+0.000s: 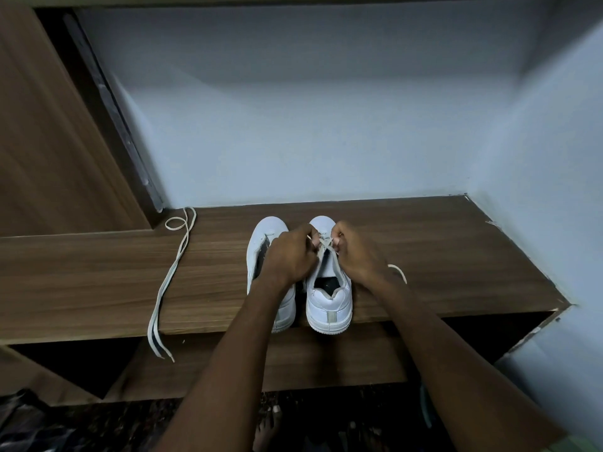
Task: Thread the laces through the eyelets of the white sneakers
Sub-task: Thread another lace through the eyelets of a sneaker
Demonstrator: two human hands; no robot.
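Two white sneakers stand side by side on a wooden shelf, toes away from me. The left sneaker has no lace in it. Over the right sneaker, my left hand and my right hand each pinch one end of a white lace that crosses above the front eyelets. Part of that lace trails out past my right wrist. My hands hide most of the eyelet rows.
A second loose white lace lies on the shelf to the left, its ends hanging over the front edge. A wooden panel rises at the left. Pale walls close the back and right. A lower shelf sits beneath.
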